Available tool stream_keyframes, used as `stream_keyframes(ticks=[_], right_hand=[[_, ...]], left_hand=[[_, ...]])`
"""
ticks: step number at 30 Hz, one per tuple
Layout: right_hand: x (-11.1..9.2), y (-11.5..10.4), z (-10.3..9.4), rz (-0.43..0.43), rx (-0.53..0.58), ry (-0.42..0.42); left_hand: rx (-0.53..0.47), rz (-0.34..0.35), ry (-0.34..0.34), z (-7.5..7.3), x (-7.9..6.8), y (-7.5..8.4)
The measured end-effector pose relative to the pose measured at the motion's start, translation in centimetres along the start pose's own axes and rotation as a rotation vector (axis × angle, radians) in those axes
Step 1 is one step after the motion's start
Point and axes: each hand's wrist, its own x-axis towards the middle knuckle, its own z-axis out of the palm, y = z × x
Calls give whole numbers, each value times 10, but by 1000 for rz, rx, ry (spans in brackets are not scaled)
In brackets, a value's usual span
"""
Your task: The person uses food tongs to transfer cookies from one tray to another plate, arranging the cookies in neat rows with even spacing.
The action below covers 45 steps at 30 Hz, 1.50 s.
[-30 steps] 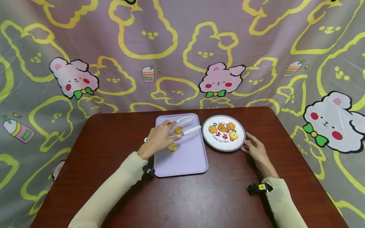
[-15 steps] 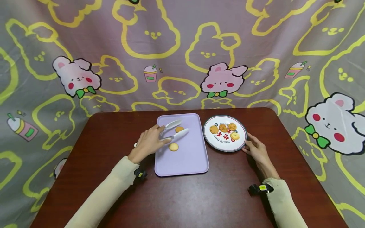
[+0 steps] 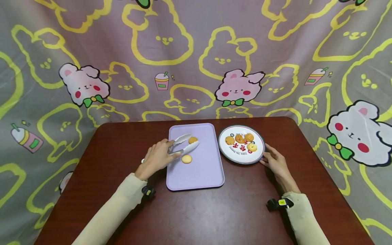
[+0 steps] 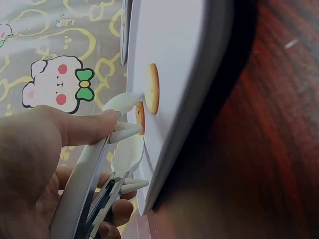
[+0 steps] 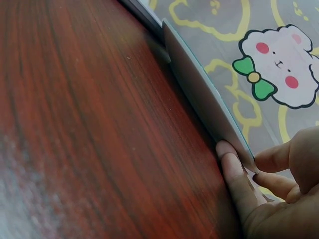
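My left hand (image 3: 156,157) grips white-tipped tongs (image 3: 190,147) over the left side of a lilac tray (image 3: 199,175). The tongs' two tips are spread apart, pointing toward a brown cookie (image 3: 193,140) at the back. Nearer the front of the tray lies a paler round cookie (image 3: 186,159). In the left wrist view, thumb and fingers wrap the tongs' arms, and both cookies show close to the tips. On the right, my right hand (image 3: 275,161) pinches the rim of a white plate (image 3: 248,158), thumb and fingers at its edge.
Several cookies (image 3: 249,137) sit on the plate, which stands close beside the tray's right edge. Everything rests on a dark reddish-brown wooden table (image 3: 196,217). A curtain (image 3: 190,51) printed with cartoon rabbits hangs behind the table's back edge.
My left hand has drawn back to the left with the tongs, whose tips now sit farther left over the tray. The right hand still holds the plate in the same spot.
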Motion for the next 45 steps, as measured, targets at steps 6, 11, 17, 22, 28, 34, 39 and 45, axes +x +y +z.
stream_keyframes(ticks=[6, 11, 17, 22, 28, 34, 39, 45], right_hand=[[1, 2, -2, -19, 16, 1], [1, 3, -2, -39, 57, -8], [0, 1, -2, -49, 53, -6], [-1, 1, -2, -46, 37, -4], [-1, 1, -2, -40, 15, -3], [-1, 0, -1, -34, 3, -3], [-1, 0, -1, -31, 3, -4], [0, 1, -2, -35, 11, -9]], left_hand=[[-4, 11, 22, 2, 0, -1], [-6, 0, 32, 4, -1, -1], [-8, -6, 36, 6, -2, -2], [-13, -16, 31, 7, -3, -2], [-15, -14, 34, 8, -4, -4], [-13, -4, 61, 8, -3, -7], [-10, 2, 68, 5, -3, -5], [-34, 22, 83, 2, 0, 5]])
